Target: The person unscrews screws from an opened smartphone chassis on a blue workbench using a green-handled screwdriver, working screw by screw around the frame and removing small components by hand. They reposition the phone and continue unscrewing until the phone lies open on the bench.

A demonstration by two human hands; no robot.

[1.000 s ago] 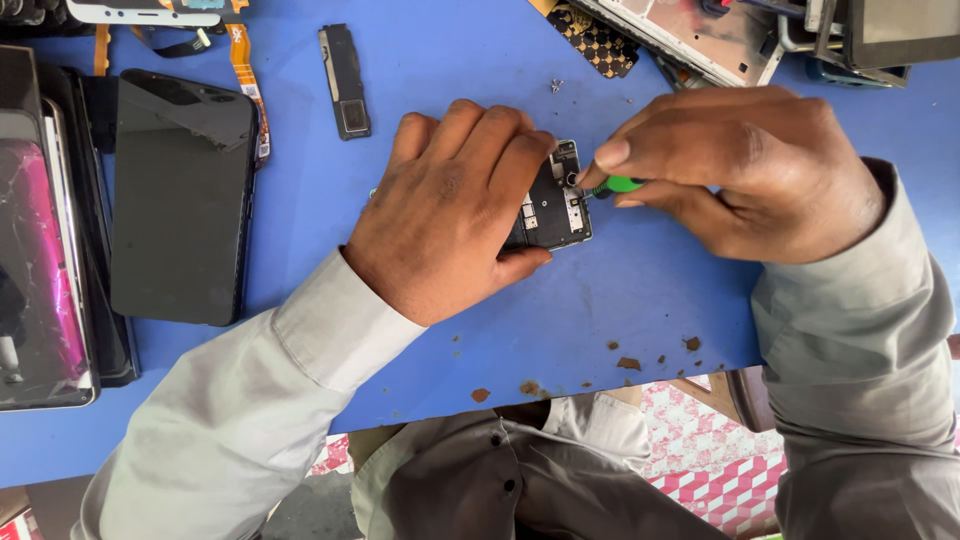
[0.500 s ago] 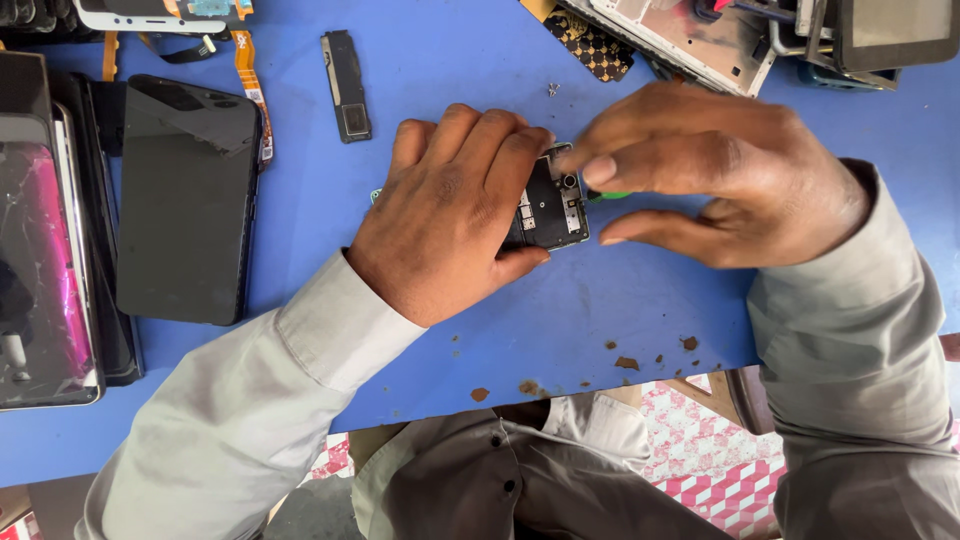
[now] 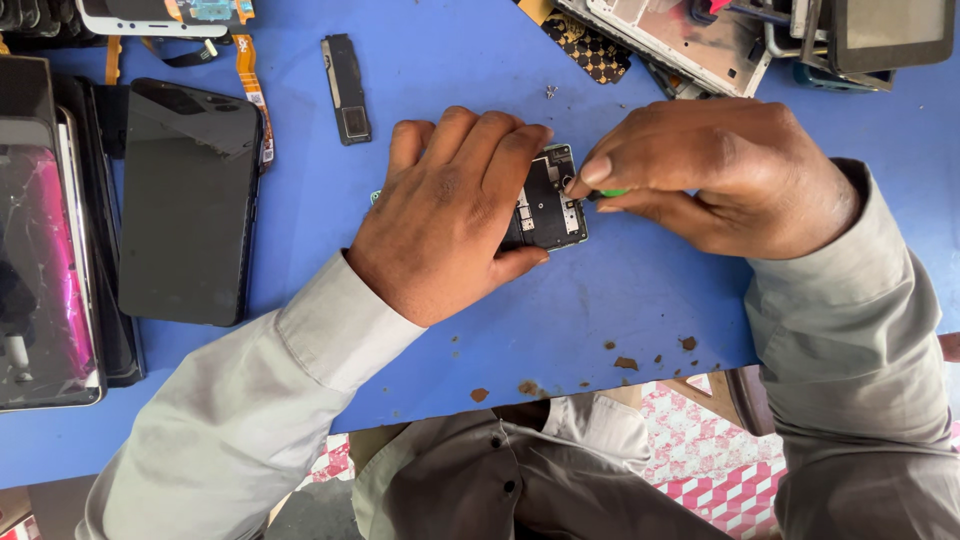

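A blue worktop [image 3: 640,300] carries an opened phone [image 3: 548,200] near its middle. Left of the phone lies a dark phone screen panel [image 3: 185,200]; above-left of it, a small black part [image 3: 346,88]. The left hand [image 3: 450,215] lies flat over the phone, fingers curled on its edge. The right hand [image 3: 715,175] pinches a green-tipped tool [image 3: 610,191] at the phone's right edge.

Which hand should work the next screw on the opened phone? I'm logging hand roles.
Probably right: the right hand pinches the green tool at the opened phone, while the left hand lies over it, steadying.
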